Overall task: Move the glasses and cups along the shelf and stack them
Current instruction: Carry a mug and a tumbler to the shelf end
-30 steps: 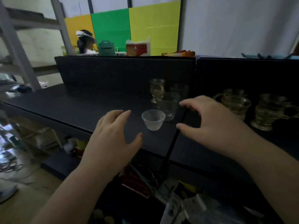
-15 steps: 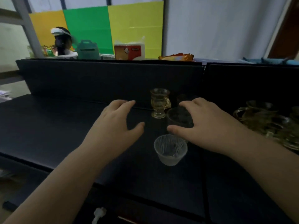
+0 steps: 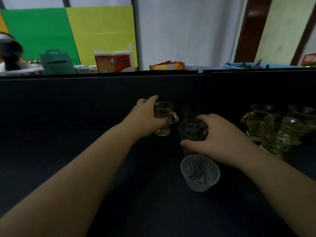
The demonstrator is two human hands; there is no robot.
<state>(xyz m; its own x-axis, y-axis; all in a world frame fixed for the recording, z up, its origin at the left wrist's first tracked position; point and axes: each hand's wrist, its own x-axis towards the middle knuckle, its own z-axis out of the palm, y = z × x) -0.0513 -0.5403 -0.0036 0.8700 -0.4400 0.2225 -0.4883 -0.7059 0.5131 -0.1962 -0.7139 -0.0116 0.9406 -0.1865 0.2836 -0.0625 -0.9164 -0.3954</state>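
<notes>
Head cam: your left hand point(image 3: 147, 118) grips the amber footed glass mug point(image 3: 164, 117) at 12 o'clock; your right hand point(image 3: 220, 142) clamps the clear smooth tumbler point(image 3: 189, 134) just beside it at 3.

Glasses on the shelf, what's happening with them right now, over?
Left hand grips amber handled cup. Right hand grips clear tumbler. Ribbed cup untouched in front. Nothing stacked yet here.

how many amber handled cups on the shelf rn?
4: one amber cup gripped by the left hand; three clustered at right. More may be hidden off-frame.
</notes>
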